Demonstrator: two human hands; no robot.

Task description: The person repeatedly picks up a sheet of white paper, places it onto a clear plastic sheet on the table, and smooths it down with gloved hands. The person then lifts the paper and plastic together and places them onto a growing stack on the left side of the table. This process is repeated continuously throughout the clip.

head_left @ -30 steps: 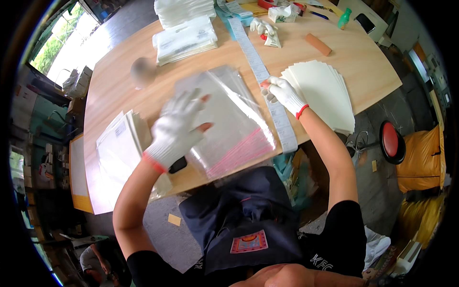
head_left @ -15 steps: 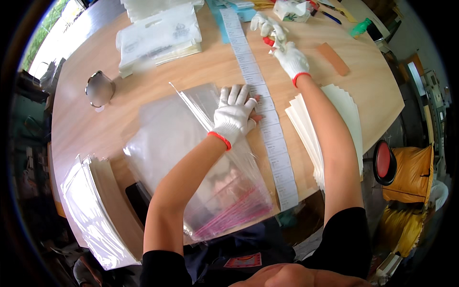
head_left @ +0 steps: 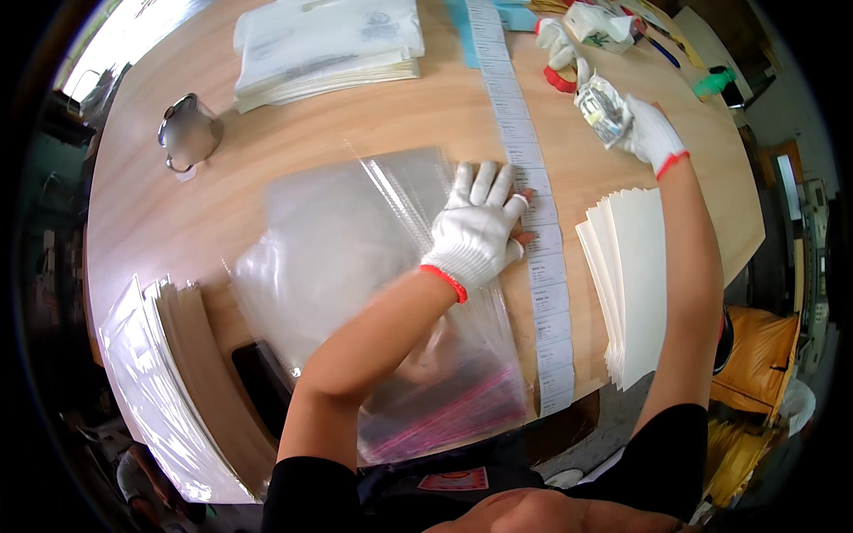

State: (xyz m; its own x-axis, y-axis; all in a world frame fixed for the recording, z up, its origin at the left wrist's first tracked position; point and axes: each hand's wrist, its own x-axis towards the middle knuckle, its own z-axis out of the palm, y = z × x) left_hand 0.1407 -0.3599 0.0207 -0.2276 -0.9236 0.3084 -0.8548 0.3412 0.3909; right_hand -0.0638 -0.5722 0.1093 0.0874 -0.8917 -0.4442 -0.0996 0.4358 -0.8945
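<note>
While the left hand [head_left: 480, 233] lies flat and open, fingers spread, on the right edge of a stack of clear plastic bags [head_left: 373, 293], the right hand [head_left: 641, 131] is way out at the far side of the wooden table [head_left: 293, 124], curled around a small crinkly wrapped packet [head_left: 602, 111]. Both hands wear white knit gloves with red cuffs. The bags sit pretty much in the middle of the table, right in front of the person, long axis running from the near edge toward the far side and leaning a bit left as it goes; the pink-red strip end points back at the person and hangs near the table's edge. Just right of the bags, touching the left fingertips, a long strip of white labels [head_left: 533, 204] runs the same near-to-far way, almost the whole depth of the table. Right of that is a fanned stack of cream sheets [head_left: 635, 284]. There's a pile of bagged white items [head_left: 324, 44] at the far side, a shiny metal thing [head_left: 187, 133] far left (a cup, I think, hard to tell), and more bagged sheets [head_left: 160, 391] stacked near left.
</note>
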